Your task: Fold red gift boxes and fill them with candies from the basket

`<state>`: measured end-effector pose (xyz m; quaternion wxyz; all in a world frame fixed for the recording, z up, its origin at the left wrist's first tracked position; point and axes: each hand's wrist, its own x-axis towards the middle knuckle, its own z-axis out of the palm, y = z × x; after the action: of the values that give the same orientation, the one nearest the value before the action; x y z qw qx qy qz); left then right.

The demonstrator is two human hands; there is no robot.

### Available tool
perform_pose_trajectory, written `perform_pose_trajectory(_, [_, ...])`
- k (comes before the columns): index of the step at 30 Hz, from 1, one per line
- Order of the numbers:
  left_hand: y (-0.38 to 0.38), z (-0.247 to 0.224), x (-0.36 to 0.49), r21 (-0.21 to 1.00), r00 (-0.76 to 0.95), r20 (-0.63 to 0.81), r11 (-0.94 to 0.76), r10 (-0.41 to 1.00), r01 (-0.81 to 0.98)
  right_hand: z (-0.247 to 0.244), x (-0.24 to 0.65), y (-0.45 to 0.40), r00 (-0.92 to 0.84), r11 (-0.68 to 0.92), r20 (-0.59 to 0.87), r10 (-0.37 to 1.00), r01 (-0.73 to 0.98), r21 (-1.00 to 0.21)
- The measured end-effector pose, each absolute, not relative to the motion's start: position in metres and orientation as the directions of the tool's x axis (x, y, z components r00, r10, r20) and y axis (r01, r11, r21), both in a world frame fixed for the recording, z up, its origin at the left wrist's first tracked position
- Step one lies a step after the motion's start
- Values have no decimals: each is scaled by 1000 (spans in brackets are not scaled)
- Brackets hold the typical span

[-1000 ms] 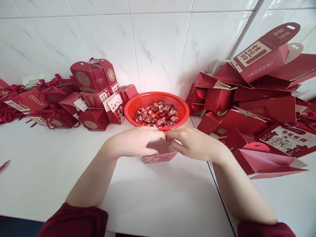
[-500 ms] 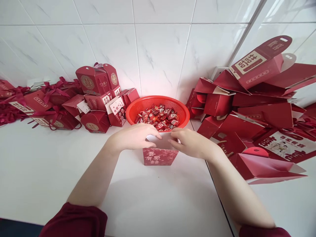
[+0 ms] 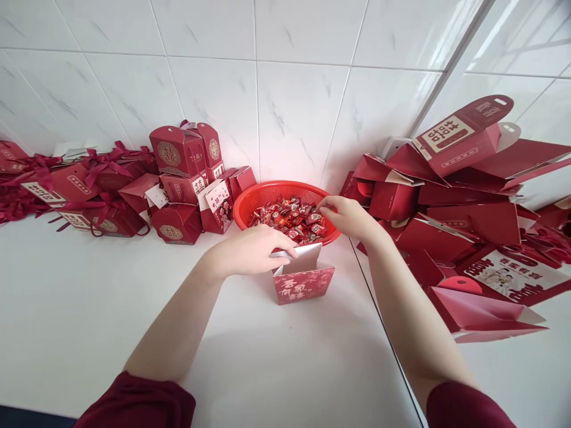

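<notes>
An open-topped red paper box [image 3: 306, 285] with pale lettering stands upright on the white table. My left hand [image 3: 250, 249] is closed on its left upper edge, thumb and fingers around the rim. Behind the box sits a red plastic basket [image 3: 250, 193] holding several wrapped red candies [image 3: 289, 217]. Over the basket's right side hovers my right hand [image 3: 345, 215], its fingers bent and drawn together above the candies. Whether anything is between those fingertips is too small to tell.
Closed red gift boxes [image 3: 176, 223] and ribboned boxes [image 3: 107, 214] stand at the back left. A pile of red unfilled boxes [image 3: 473, 223] covers the right side. A tiled wall [image 3: 303, 113] rises behind, and a dark seam [image 3: 379, 309] crosses the table [image 3: 267, 368].
My right hand has left the box and moved up and right over the basket. The box has turned slightly, with my left hand still on its edge. The view has shifted a little.
</notes>
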<state>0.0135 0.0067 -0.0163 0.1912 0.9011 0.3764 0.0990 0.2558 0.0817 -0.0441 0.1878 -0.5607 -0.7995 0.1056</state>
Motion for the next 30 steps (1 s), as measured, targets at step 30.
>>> perform_pose_trajectory(30, [12,-16,12,432,731,-112,-630,673,646,-85,221,189,-384,353,-143,912,913,-206])
